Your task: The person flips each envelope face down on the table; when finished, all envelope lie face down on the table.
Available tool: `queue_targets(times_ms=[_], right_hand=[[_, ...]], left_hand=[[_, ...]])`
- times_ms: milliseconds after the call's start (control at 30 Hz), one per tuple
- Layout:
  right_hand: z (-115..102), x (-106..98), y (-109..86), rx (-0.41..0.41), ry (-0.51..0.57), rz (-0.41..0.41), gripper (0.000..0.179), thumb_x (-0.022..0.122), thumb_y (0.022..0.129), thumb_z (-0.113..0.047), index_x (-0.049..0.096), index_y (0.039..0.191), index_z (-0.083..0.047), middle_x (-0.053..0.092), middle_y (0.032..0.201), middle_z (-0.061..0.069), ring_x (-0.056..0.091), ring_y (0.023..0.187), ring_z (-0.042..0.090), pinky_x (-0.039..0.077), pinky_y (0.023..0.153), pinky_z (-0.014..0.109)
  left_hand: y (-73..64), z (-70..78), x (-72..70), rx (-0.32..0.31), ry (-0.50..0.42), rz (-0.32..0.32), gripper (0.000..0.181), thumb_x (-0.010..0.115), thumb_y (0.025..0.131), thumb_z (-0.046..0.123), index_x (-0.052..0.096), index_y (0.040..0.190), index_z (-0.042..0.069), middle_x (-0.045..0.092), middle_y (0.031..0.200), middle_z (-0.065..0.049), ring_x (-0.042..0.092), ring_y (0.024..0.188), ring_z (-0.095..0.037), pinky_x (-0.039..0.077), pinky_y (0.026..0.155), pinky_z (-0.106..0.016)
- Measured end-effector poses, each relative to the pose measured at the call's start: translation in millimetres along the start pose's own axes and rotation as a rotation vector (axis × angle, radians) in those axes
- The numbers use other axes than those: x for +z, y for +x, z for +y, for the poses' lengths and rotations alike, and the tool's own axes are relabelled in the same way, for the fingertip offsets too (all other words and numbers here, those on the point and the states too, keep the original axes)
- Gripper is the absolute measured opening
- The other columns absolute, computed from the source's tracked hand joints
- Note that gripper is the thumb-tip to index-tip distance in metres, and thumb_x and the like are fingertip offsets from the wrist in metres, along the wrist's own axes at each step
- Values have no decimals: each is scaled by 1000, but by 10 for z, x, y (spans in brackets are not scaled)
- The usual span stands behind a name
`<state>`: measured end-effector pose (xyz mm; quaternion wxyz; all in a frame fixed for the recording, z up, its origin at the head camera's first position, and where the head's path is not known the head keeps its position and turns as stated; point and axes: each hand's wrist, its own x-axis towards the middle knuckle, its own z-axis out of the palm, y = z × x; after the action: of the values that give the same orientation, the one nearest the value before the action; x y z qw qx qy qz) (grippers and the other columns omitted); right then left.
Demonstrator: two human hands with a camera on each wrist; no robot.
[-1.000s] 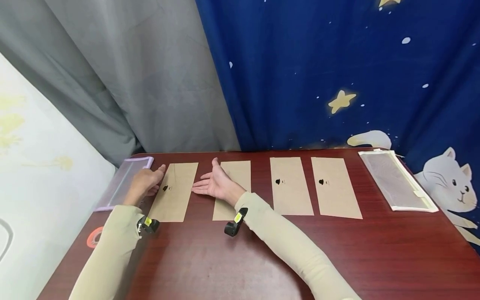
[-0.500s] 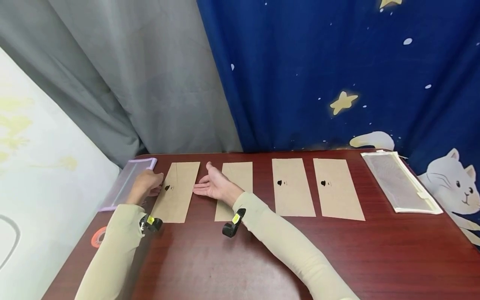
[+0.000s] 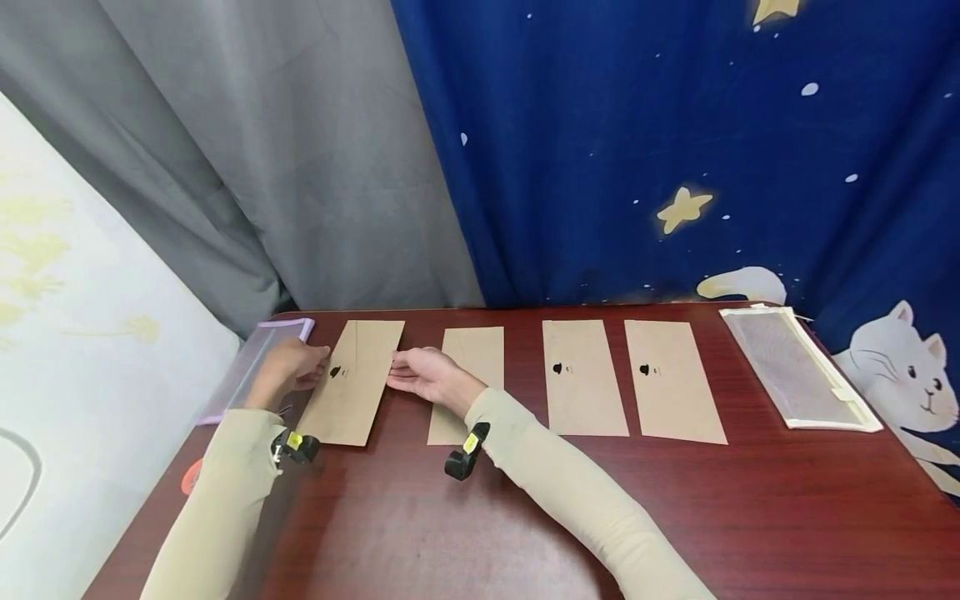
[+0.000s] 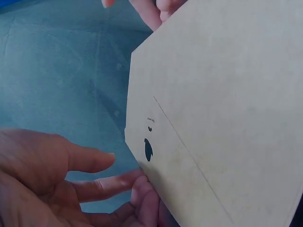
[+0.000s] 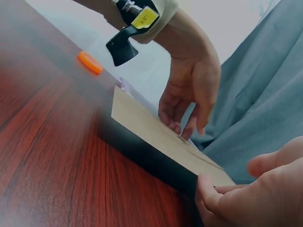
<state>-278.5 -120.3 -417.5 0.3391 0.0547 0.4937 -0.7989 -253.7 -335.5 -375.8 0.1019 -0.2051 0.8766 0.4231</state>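
A flat brown kraft-paper sheet (image 3: 352, 392), with a small black hat print and a thin line across it, lies between my two hands and is slightly raised over the table. My left hand (image 3: 294, 365) has its fingers curled at the sheet's left edge; in the left wrist view its thumb stands off the paper. At the opposite edge, my right hand (image 3: 427, 375) grips with fingertips at and under the border, its thumb apart in the right wrist view. A second kraft-paper sheet (image 3: 476, 350) lies partly hidden behind my right hand and wrist.
Two more hat-printed sheets, the nearer one (image 3: 581, 400) and the outer one (image 3: 678, 400), lie to the right. A white-edged mesh pouch (image 3: 795, 362) is at far right, a purple-edged mesh pouch (image 3: 251, 367) at left. An orange tape roll (image 3: 191, 477) shows beside my left sleeve.
My right hand has gone from spread fingers with thumb up to gripping the sheet's right edge. The sheet has lifted slightly off the table. My left hand stays at the left edge.
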Motion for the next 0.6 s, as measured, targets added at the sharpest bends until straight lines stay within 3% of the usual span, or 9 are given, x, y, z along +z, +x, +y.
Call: queue_targets(times_ms=[133,233,433,600], right_hand=[[-12,-18,-17,-34,-116,21,32,54,101,-1,56,128,14,59,110,20,63,107,30,51,111,41],[-5,1,-41,-86,-201,50,30,58,97,2,62,125,12,66,108,18,65,91,21,56,105,38],[40,27,-99,-210,-252,97,34,61,90,10,64,124,13,70,122,21,72,103,21,61,94,35],[103,19,-103,-300,-298,189,25,69,87,6,72,112,10,76,108,19,76,98,28,64,85,33]], left_hand=[[-26,79,-27,31,-19,-7,21,53,102,11,60,92,-6,57,66,2,57,62,-9,59,61,-25],[-52,106,-74,57,-22,-23,16,54,100,7,59,94,-7,56,64,4,56,59,-7,58,59,-23],[-72,101,-119,82,-23,-36,19,55,99,3,61,105,-14,56,63,6,57,57,-3,59,59,-20],[-82,105,-121,114,-20,-36,25,56,98,1,61,112,-19,58,63,7,57,58,-2,60,60,-18]])
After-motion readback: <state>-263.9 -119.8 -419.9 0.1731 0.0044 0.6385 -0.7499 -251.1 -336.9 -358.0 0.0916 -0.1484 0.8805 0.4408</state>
